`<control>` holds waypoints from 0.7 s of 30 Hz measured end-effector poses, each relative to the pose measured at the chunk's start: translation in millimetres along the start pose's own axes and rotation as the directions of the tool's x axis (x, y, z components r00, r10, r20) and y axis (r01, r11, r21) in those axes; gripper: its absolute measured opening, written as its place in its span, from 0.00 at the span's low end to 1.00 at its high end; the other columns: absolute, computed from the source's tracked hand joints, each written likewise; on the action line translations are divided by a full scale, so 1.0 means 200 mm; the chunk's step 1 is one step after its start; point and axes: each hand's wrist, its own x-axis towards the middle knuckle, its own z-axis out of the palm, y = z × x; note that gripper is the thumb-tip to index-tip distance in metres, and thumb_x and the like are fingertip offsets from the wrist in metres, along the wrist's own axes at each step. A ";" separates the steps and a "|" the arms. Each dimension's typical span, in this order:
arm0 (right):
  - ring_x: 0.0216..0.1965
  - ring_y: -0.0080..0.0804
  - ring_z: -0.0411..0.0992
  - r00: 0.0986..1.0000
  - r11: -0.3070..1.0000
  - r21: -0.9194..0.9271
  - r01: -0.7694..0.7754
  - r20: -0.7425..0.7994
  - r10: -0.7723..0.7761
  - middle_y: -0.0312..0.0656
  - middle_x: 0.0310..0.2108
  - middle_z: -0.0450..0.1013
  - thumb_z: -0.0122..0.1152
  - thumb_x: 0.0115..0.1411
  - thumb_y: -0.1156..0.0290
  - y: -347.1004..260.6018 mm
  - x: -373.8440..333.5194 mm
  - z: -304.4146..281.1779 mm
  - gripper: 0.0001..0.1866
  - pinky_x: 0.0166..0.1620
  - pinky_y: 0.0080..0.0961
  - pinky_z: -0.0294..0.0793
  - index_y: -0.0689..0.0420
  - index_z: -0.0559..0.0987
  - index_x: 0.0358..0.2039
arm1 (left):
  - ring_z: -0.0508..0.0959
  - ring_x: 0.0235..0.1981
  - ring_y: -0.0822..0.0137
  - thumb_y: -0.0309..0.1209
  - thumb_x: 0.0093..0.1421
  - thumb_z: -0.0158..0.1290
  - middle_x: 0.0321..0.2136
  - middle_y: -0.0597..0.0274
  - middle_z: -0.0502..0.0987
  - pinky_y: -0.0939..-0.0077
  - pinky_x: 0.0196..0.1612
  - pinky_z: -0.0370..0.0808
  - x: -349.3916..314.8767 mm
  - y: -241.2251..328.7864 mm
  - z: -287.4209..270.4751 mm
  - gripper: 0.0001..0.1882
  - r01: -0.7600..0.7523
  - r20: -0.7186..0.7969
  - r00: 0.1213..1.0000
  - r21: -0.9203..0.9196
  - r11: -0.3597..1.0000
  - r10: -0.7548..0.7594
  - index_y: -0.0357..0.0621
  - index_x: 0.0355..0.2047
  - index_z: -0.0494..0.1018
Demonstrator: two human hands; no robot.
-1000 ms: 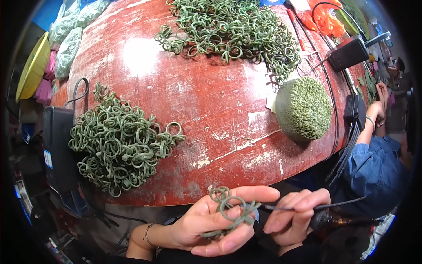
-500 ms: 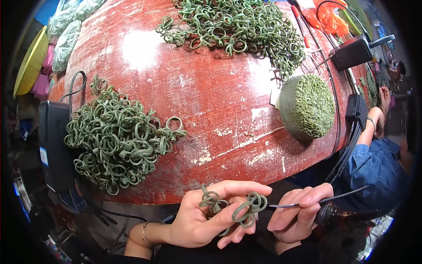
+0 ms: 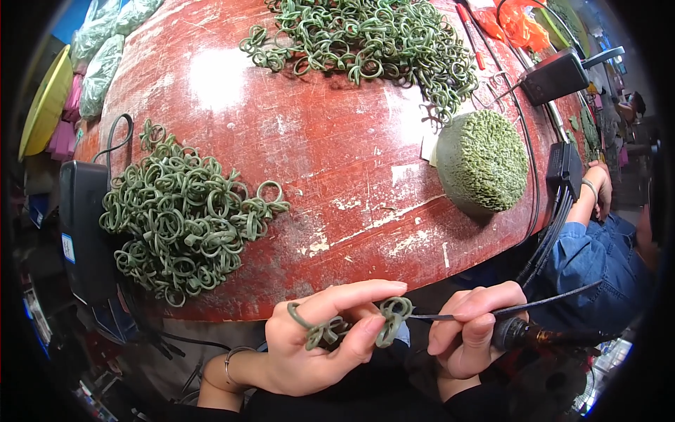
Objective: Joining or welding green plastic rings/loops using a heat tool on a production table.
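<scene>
Near the table's front edge, my left hand (image 3: 316,344) pinches a green ring piece (image 3: 395,318), made of small joined loops, between thumb and fingers. Another green ring piece (image 3: 325,332) hangs in the same hand, with one loop around a finger. My right hand (image 3: 467,330) is closed on a slim dark tool (image 3: 517,309), like a thin knife or file. Its narrow metal tip reaches left to the pinched ring piece; whether it touches, I cannot tell. A heap of like rings (image 3: 179,225) lies on the table at the left.
A bigger ring heap (image 3: 380,42) lies at the back of the red worn table (image 3: 309,155). At the right stand a round green block with a rough top (image 3: 485,162) and black adapters with cables (image 3: 555,77). A black box (image 3: 88,225) is at left. Another person's arm (image 3: 590,197) shows at right.
The pinched ring piece has turned in my left fingers, and its second piece has shifted. Both hands have moved slightly; the tool stays in my right hand. The view has shifted a little.
</scene>
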 end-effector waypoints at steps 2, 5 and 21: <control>0.10 0.21 0.62 0.998 0.999 0.034 -0.037 0.052 0.036 0.40 0.10 0.65 0.52 0.56 0.61 0.00 -0.01 -0.05 0.14 0.15 0.14 0.61 0.60 0.66 0.28 | 0.72 0.20 0.78 0.17 0.51 0.49 0.21 0.61 0.73 0.87 0.22 0.68 -0.01 -0.02 0.01 0.17 -0.058 -0.042 0.997 0.059 0.997 0.061 0.34 0.43 0.68; 0.15 0.23 0.67 0.994 0.995 0.077 -0.063 0.091 0.056 0.42 0.15 0.70 0.55 0.55 0.64 0.00 -0.02 -0.05 0.12 0.20 0.16 0.67 0.60 0.70 0.30 | 0.74 0.21 0.76 0.16 0.48 0.51 0.21 0.59 0.74 0.86 0.24 0.70 0.00 -0.02 0.02 0.18 -0.178 -0.071 0.978 0.193 0.965 0.195 0.33 0.42 0.69; 0.17 0.21 0.65 0.998 0.998 0.023 0.063 -0.032 -0.062 0.43 0.19 0.71 0.54 0.55 0.66 0.03 -0.04 -0.01 0.11 0.21 0.14 0.66 0.61 0.69 0.29 | 0.74 0.20 0.75 0.16 0.46 0.52 0.22 0.58 0.74 0.86 0.23 0.70 0.02 -0.04 0.04 0.17 -0.308 -0.078 0.926 0.406 0.860 0.369 0.34 0.40 0.70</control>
